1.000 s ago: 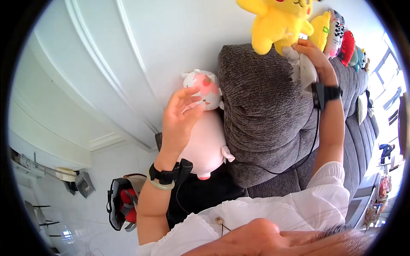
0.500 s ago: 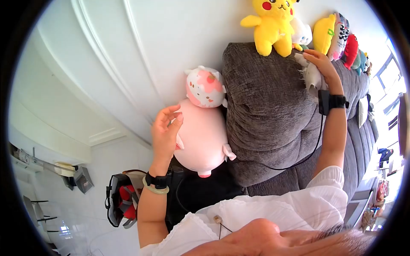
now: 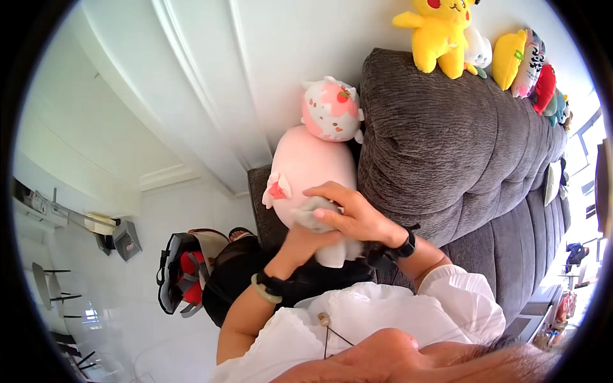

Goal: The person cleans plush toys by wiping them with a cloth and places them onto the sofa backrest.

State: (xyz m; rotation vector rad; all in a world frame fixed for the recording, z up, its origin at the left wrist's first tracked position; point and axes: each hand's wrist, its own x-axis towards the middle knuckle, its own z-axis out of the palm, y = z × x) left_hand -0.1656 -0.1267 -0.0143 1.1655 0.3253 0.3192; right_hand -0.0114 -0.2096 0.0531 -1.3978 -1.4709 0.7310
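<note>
Left hand: holds grey bundle, frame centre
Right hand: curled round same bundle
Pink toy: just above, centre

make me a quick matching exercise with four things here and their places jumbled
1. Pikachu plush
2. white-and-pink strawberry plush
3. soft grey item
4. pale bangle

A. next to the large pink plush
B. around the left arm
C. at the left end of the toy row atop the grey sofa
D. held by the left hand and right hand

Pairs: 1-C, 2-A, 3-D, 4-B
</note>
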